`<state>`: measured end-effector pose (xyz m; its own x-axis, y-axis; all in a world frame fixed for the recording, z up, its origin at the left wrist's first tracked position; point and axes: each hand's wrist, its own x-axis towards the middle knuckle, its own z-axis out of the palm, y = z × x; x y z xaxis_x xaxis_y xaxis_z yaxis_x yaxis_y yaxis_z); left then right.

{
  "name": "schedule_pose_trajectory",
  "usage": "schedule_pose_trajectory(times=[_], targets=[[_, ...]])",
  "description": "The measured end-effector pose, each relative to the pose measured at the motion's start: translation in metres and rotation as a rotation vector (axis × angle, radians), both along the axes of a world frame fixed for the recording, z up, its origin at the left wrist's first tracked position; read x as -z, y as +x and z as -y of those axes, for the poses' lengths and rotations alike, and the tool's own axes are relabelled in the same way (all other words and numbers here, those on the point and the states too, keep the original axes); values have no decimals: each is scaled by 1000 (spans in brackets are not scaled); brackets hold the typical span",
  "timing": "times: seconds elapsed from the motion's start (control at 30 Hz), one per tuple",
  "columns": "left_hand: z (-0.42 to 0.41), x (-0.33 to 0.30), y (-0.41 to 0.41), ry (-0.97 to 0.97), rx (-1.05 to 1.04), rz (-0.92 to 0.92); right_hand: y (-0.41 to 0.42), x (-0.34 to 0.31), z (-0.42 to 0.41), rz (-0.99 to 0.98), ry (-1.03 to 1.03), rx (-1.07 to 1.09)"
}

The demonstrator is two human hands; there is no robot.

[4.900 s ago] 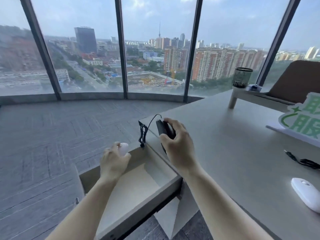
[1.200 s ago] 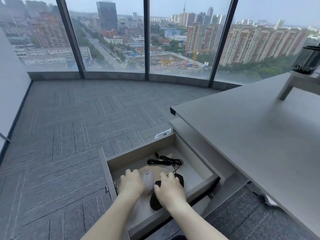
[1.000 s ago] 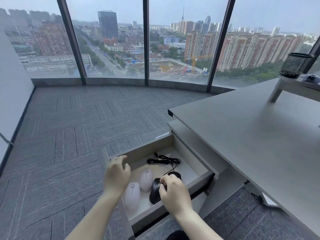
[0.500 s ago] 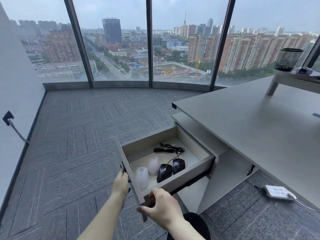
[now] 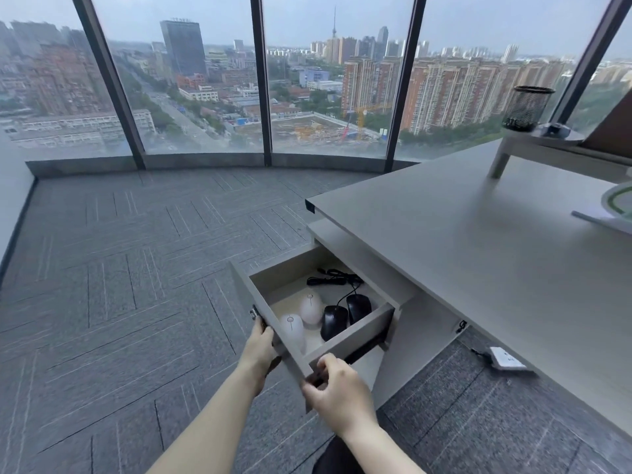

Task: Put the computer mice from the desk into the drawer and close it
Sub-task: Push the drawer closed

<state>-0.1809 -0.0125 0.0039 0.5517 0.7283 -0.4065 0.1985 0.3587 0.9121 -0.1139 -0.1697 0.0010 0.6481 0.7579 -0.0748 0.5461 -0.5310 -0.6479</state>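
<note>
The grey drawer [image 5: 355, 331] under the desk [image 5: 478, 254] stands pulled out. Inside lie two white mice [image 5: 293, 328] [image 5: 310, 308] side by side and two black wired mice [image 5: 333, 321] [image 5: 359, 307], their cables [image 5: 337, 278] bundled at the back. My left hand [image 5: 260, 347] grips the drawer's front panel at its left end. My right hand [image 5: 337, 388] holds the near corner of that panel from below, fingers curled on its edge.
A black mesh pen cup [image 5: 526, 107] stands on a low riser [image 5: 547, 148] at the desk's far right, with a green and white sign [image 5: 619, 203] beside it. A white power strip [image 5: 504, 359] lies on the carpet under the desk. Floor-to-ceiling windows close the far side.
Both hands let go of the mice, left the drawer's inside and took hold of its front panel. The drawer now sits slightly further in under the desk.
</note>
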Motion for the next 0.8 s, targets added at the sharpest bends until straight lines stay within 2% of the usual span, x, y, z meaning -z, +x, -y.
schedule_pose_trajectory(times=[0.5, 0.8], targets=[[29, 3, 127, -81, 127, 95, 104, 11, 18, -25, 139, 483], [30, 5, 173, -157, 176, 96, 143, 24, 16, -88, 148, 559]])
